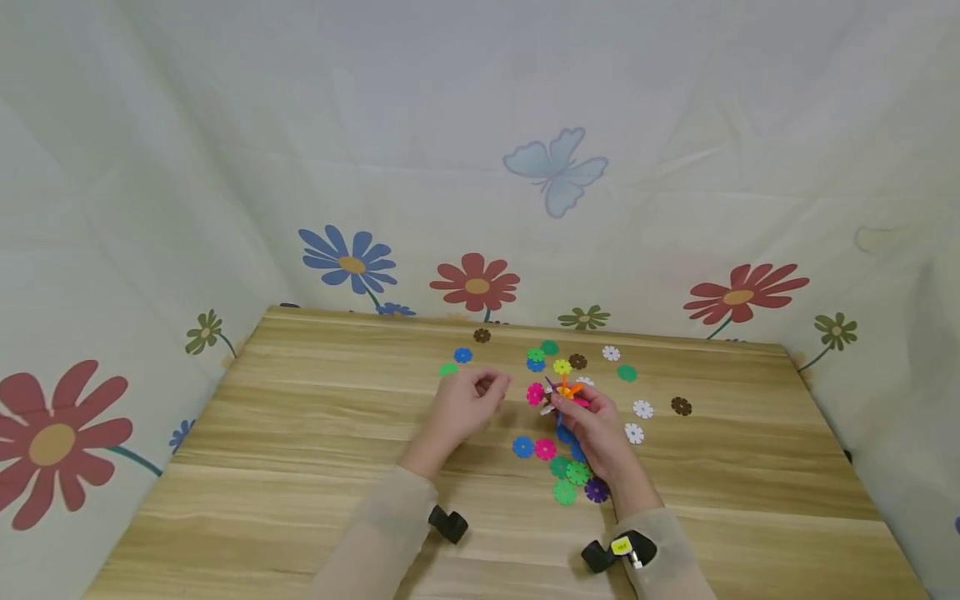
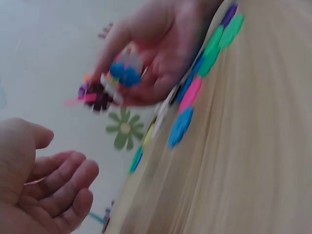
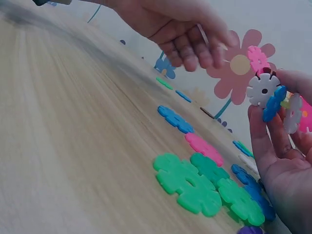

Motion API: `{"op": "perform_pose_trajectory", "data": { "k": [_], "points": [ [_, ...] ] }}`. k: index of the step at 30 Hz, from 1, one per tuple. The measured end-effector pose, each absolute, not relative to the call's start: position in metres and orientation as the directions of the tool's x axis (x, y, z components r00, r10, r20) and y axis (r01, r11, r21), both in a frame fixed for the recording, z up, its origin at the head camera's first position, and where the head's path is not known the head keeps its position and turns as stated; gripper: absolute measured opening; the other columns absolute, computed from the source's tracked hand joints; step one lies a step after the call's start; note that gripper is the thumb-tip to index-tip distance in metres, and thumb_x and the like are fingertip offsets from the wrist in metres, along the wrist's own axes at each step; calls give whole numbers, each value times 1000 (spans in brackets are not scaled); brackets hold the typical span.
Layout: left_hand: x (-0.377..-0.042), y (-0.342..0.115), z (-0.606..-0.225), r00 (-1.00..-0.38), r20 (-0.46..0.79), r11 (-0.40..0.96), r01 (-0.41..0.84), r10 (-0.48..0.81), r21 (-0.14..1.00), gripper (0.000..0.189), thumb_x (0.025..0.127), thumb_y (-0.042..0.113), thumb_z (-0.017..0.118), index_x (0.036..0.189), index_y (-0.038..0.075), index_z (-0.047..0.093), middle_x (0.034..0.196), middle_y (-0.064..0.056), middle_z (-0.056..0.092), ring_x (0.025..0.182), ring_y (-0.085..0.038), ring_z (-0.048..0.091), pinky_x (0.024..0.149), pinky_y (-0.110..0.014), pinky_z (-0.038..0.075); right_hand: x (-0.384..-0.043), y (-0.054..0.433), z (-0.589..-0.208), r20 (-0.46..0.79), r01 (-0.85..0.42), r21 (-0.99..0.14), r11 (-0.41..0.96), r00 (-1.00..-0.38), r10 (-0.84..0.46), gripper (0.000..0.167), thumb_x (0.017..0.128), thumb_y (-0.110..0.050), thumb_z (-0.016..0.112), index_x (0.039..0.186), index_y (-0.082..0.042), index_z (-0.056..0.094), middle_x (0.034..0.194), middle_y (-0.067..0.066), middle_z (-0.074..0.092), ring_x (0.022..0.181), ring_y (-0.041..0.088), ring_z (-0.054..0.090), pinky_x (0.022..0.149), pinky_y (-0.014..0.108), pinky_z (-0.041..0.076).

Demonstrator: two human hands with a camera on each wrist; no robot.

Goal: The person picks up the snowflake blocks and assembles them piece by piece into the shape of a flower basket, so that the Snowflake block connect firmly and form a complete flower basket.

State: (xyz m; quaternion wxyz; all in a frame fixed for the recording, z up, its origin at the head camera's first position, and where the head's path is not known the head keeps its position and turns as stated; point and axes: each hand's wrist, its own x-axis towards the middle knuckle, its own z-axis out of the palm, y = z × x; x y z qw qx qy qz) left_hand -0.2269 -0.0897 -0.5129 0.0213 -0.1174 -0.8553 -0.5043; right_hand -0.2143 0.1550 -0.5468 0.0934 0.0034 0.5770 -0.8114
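My right hand [image 1: 600,429] grips a cluster of interlocked plastic flower discs [image 3: 263,91] over the table. White, blue, pink and brown discs show in the right wrist view, and orange petals stand up beside the thumb in the head view. Part of the cluster is hidden behind the fingers. To its left, my left hand [image 1: 467,406] hangs in the air with nothing in it. Its fingers [image 2: 68,187] are loosely bent, apart from the thumb, in the left wrist view.
Loose discs lie around the right hand on the wooden table [image 1: 315,417]. Closest to me are green discs [image 1: 565,492] and a purple disc [image 1: 596,489]; a blue disc [image 1: 522,447] and a pink disc [image 1: 545,448] lie between the arms. A flower-printed curtain [image 1: 420,192] stands behind.
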Motion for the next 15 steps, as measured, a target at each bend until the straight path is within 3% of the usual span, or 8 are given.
{"op": "perform_pose_trajectory", "data": {
  "k": [4,9,15],
  "points": [
    [-242,-117,-521,-974,219,522,215,53,826,23,106,24,72,116,4,79,100,-4,76,89,-19,70,82,-37,61,-214,154,-547,-126,162,-926,-341,-984,-126,9,105,-3,69,112,-8,69,103,0,76,92,14,71,88,26,60],
    [-255,-143,-534,-975,223,586,171,-18,792,30,103,17,73,126,-3,75,117,-17,74,104,-35,70,94,-49,59,-215,154,-548,-144,174,-912,-370,-984,-108,10,107,-4,66,115,-10,65,105,-1,77,96,13,73,92,29,62],
    [-256,-157,-541,-978,203,711,113,-43,694,41,102,20,74,136,-3,71,135,-24,68,127,-45,59,110,-56,46,-216,154,-549,-121,160,-922,-353,-984,-130,10,108,-8,67,117,-11,66,102,1,79,94,17,78,91,36,65]
  ]
}}
